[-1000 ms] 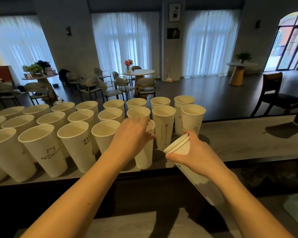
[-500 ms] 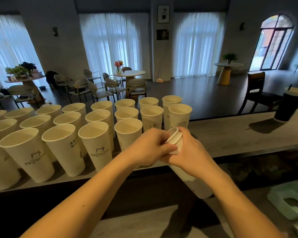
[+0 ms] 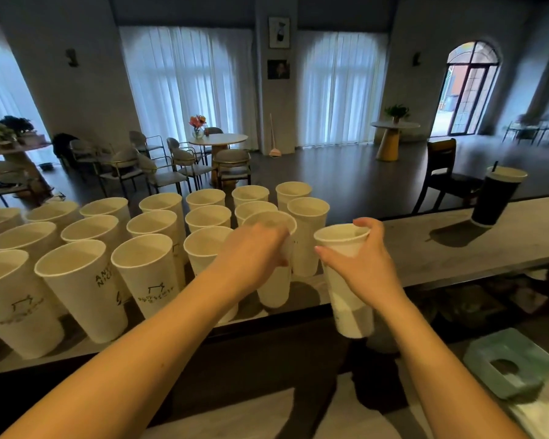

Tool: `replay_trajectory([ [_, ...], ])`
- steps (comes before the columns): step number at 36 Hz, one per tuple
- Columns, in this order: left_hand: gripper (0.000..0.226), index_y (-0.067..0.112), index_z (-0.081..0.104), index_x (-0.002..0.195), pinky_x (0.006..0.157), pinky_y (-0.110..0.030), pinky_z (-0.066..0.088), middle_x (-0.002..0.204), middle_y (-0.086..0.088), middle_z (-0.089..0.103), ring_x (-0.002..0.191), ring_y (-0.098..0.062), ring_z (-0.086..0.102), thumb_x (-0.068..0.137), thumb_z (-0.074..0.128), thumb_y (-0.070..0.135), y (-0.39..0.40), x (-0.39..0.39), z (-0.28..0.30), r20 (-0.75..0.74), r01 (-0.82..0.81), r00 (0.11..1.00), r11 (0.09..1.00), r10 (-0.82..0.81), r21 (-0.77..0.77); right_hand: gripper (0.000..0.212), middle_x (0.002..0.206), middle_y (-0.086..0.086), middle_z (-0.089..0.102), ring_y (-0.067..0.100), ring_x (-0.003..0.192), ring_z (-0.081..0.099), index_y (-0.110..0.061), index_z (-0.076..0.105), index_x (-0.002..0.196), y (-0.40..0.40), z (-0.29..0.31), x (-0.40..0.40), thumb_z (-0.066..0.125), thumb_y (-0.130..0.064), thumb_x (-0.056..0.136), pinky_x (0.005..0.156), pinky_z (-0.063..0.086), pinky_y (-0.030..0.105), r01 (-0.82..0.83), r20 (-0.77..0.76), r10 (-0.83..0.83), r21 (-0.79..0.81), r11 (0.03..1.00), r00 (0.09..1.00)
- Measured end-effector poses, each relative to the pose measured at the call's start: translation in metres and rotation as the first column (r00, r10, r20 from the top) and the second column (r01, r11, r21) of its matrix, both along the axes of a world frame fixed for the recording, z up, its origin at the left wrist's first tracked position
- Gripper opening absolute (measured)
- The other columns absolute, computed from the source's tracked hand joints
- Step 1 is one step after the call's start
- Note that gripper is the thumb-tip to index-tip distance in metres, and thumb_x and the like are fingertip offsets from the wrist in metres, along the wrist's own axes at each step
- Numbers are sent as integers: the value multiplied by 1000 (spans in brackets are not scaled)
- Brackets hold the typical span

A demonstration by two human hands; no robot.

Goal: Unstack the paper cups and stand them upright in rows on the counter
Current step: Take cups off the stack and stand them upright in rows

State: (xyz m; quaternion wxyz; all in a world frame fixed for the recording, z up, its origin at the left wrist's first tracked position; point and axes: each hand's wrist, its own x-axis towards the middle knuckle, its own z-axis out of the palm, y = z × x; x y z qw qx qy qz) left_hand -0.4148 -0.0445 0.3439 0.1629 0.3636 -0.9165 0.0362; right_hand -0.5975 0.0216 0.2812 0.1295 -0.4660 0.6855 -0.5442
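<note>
My left hand grips a single paper cup just below its rim, at the centre of the frame, its base at or just above the counter. My right hand, right of centre, clasps the remaining stack upright over the counter's near edge. Rows of cups crowd the left. Setting mine down carelessly could knock its close neighbours over.
</note>
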Motion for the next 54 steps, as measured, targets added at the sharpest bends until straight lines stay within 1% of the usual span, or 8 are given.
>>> replay_trajectory([
  [4, 38, 21, 56, 124, 79, -29, 48, 122, -6, 62, 110, -22, 61, 89, 67, 29, -10, -2, -16, 98, -4, 995, 999, 9, -48, 75, 116, -23, 45, -1, 101, 53, -41, 22, 130, -8, -5, 8, 80, -29, 83, 75, 46, 19, -97, 84, 105, -93, 991, 991],
  [11, 42, 21, 54, 126, 84, -33, 53, 120, -7, 63, 110, -22, 62, 88, 68, 30, -24, -7, -22, 154, -40, 987, 999, 44, -28, 79, 119, -23, 41, 10, 113, 52, -46, 17, 129, -23, -24, 9, 80, -28, 84, 88, 49, 29, -132, 75, 138, -82, 988, 988],
  [16, 42, 17, 53, 126, 80, -30, 51, 119, -9, 63, 107, -23, 61, 89, 67, 29, -28, -6, -22, 163, -50, 985, 998, 55, -36, 83, 125, -16, 41, 9, 115, 51, -45, 17, 131, -29, -31, 6, 82, -30, 81, 87, 49, 25, -113, 69, 121, -105, 988, 990],
  [21, 46, 20, 54, 125, 85, -32, 53, 118, -3, 64, 106, -20, 62, 85, 70, 37, -31, -4, -7, 146, -105, 985, 992, 94, 67, 83, 130, -13, 39, 11, 120, 49, -46, 17, 131, -30, -36, 0, 82, -31, 82, 94, 52, 33, -116, 68, 123, -100, 988, 990],
  [28, 20, 19, 59, 114, 74, -31, 53, 106, -2, 66, 91, -18, 61, 95, 59, 26, -43, -28, 20, -68, 40, 996, 966, -59, -257, 88, 132, -9, 42, 17, 117, 52, -46, 18, 133, -30, -40, -9, 84, -27, 79, 87, 55, 36, -99, -23, 98, -55, 994, 995],
  [35, 39, 24, 60, 126, 83, -34, 40, 127, -2, 63, 115, -23, 52, 92, 60, 42, -80, -74, 18, 149, 113, 986, 962, -78, -248, 93, 135, -6, 45, 17, 114, 52, -43, 20, 138, -27, -47, -9, 87, -31, 75, 85, 55, 39, -39, -87, 35, -45, 998, 996],
  [41, 25, 20, 70, 110, 68, -26, 45, 99, -3, 70, 82, -17, 64, 94, 59, 36, -95, -91, 9, 250, 109, 966, 986, -74, -128, 95, 135, -9, 45, 13, 114, 51, -44, 20, 138, -27, -51, -11, 88, -33, 73, 86, 56, 37, -31, -103, 24, -63, 998, 994],
  [54, 24, 18, 69, 114, 73, -32, 53, 104, -6, 68, 87, -22, 66, 92, 64, 25, -104, -103, 9, 328, 93, 944, 980, -30, -179, 97, 141, -4, 45, 13, 114, 49, -45, 18, 141, -32, -52, -11, 87, -36, 73, 88, 57, 42, -10, -113, 6, -30, 1000, 994],
])
